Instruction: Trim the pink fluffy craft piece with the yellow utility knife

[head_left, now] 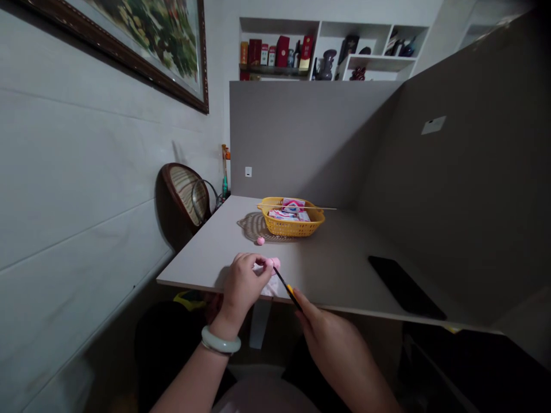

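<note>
Lower centre, our left hand (243,288) pinches a pink lump (275,263) steady so our right hand (331,350), gripping a yellow-handled tool (290,290), can reach it.

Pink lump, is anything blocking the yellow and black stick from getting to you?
Nothing visible stands in the way. The black-and-yellow tool in the right hand points straight at the pink lump pinched by the left hand. The white tissue lies below them, not between.
</note>
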Available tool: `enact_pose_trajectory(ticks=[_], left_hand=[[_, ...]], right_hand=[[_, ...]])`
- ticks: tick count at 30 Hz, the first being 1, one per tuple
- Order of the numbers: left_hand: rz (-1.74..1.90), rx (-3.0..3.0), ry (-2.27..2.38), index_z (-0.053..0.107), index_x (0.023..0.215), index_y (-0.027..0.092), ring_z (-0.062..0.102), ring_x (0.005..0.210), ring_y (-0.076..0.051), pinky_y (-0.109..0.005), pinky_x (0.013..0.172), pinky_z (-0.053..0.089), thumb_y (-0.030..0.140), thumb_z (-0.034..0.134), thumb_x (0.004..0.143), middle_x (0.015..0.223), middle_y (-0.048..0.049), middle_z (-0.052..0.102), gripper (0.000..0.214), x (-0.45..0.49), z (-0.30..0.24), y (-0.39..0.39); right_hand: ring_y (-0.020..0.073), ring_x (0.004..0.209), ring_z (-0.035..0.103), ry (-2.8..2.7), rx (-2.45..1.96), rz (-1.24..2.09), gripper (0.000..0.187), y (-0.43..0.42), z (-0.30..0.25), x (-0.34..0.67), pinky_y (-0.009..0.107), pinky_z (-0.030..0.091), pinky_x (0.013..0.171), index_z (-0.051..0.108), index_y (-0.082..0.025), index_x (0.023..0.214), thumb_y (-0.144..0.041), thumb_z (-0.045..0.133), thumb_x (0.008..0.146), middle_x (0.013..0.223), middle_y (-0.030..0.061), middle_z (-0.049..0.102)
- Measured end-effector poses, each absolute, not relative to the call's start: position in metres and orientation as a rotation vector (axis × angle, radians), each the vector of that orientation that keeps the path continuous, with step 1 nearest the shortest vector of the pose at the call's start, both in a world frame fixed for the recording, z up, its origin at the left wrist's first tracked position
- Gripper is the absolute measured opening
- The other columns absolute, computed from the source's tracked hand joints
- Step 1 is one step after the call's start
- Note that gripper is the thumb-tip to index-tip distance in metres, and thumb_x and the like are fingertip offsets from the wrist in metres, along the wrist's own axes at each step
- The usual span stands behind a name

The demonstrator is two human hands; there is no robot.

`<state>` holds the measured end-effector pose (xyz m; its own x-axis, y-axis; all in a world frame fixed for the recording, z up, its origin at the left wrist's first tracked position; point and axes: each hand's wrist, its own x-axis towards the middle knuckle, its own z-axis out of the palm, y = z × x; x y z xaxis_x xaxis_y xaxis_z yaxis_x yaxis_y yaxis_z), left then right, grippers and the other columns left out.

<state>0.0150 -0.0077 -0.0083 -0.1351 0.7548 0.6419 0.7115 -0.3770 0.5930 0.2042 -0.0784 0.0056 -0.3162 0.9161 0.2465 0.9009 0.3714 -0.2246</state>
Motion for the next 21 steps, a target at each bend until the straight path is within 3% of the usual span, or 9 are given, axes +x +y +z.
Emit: enact_pose_trajectory(ticks=[5, 21], left_hand=[[1.545, 1.994, 1.737, 0.069, 0.082, 0.02, 0.062, 0.087, -0.021, -0.033, 0.077, 0.048, 0.03, 0.064, 0.083, 0.085, -0.0053, 0.07, 0.011, 0.013, -0.01, -0.005], [1.56, 2.0, 1.724, 0.069, 0.081, 0.02, 0.064, 0.085, -0.02, -0.031, 0.075, 0.049, 0.032, 0.064, 0.083, 0.084, -0.0052, 0.07, 0.013, 0.012, -0.012, -0.002]], right_hand=[[0.0215, 0.074, 0.074, -2.347, -1.601, 0.021, 0.05, -0.063, 0.01, 0.187, 0.024, 0.047, 0.058, 0.046, -0.019, 0.145, -0.013, 0.039, 0.096, 0.088, 0.0094, 0.078], [0.0211, 0.075, 0.074, -2.385, -1.646, 0.028, 0.05, -0.076, 0.019, 0.187, 0.023, 0.045, 0.056, 0.046, -0.018, 0.145, -0.011, 0.041, 0.096, 0.088, 0.0103, 0.078]])
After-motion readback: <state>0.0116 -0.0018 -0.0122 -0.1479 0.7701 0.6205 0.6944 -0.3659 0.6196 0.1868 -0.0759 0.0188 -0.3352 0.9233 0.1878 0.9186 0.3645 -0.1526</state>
